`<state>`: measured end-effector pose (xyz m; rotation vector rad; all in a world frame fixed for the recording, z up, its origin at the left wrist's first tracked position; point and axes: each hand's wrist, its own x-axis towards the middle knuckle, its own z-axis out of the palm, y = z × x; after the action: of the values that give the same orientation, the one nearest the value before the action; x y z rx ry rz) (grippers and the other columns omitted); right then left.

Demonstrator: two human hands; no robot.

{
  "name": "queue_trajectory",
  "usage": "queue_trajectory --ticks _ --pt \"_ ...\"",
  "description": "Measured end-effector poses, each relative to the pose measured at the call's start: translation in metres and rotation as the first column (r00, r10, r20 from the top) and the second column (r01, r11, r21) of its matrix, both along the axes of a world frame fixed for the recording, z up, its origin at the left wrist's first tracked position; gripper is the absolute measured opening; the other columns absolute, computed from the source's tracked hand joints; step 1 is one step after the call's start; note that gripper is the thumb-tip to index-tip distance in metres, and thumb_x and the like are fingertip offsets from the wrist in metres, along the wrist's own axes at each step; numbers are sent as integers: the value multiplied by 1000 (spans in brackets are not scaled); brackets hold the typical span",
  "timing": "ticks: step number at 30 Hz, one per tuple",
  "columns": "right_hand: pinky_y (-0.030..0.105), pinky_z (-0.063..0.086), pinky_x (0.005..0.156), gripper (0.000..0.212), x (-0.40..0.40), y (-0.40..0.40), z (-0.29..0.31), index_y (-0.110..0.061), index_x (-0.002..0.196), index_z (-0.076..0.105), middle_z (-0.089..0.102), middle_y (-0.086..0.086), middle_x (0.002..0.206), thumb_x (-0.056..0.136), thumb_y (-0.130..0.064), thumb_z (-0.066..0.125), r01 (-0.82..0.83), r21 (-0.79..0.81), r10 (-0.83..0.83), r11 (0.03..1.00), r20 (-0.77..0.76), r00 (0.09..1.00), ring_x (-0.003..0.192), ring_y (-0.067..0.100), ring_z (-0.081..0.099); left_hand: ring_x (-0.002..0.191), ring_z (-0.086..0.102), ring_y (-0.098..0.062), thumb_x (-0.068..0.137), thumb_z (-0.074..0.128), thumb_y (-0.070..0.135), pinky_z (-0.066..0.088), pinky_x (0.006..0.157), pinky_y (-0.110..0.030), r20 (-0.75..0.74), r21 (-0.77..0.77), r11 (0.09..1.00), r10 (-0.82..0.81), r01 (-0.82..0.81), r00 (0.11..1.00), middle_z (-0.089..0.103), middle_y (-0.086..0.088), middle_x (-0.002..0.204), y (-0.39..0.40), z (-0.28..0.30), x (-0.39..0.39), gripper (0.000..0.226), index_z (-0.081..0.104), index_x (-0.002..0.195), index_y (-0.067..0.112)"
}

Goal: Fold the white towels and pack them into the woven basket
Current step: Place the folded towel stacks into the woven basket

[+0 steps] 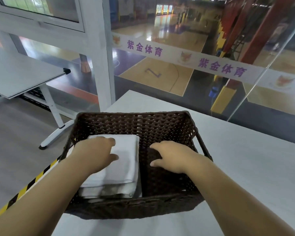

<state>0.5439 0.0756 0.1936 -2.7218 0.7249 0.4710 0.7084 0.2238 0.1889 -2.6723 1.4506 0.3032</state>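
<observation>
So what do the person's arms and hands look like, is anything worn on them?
Both forearms are bare as far as the frame shows: no sleeves are visible. The left hand and right hand carry no gloves, and no watch, bracelet or ring is visible.

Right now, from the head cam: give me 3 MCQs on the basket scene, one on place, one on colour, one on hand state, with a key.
1. Where in the woven basket does the stack of folded white towels lie?
A. left half
B. right half
C. on the table outside it

2. What colour is the basket?
A. white
B. dark brown
C. yellow

3. What is the left hand doing?
A. gripping the basket rim
B. hanging clear of the basket
C. resting on the top towel, fingers loose

Key: 1 A, the right half shows only bare weave; 2 B, its weave is dark brown against the white table; 3 C, it lies on the top towel, while the right hand is over the bare half.
</observation>
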Motion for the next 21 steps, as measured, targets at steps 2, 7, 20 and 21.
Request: queue_trajectory --ticks 2,7,20,21 --pt "39 45 96 59 -24 -1 12 -28 143 33 46 1 134 92 -46 53 35 -32 -34 999 30 999 121 23 47 115 53 -16 89 47 57 48 90 -38 9 -64 997 -40 41 999 54 7 128 -7 11 -18 49 43 131 32" --pt "38 46 94 56 -97 -3 36 -30 141 34 50 -1 130 91 -47 54 165 -72 -157 984 104 982 120 22 51 112 54 -14 89 47 56 45 76 -30 -8 -166 967 -196 191 981 56 10 122 -31 29 -76 41 46 124 34" --pt "36 37 105 64 -365 -4 -21 -29 146 27 41 -2 144 91 -51 53 523 47 -523 851 -15 853 130 18 41 107 54 -11 88 46 56 46 84 -31 -94 -224 878 -451 422 888 57 12 115 -75 -9 -308 39 49 121 35" --pt "37 37 105 65 -386 -4 -29 -28 146 27 41 -1 144 91 -50 53 536 60 -535 842 -35 844 130 18 41 109 53 -10 89 46 57 46 87 -30 -106 -220 876 -459 429 882 56 13 117 -78 -15 -329 41 48 124 35"
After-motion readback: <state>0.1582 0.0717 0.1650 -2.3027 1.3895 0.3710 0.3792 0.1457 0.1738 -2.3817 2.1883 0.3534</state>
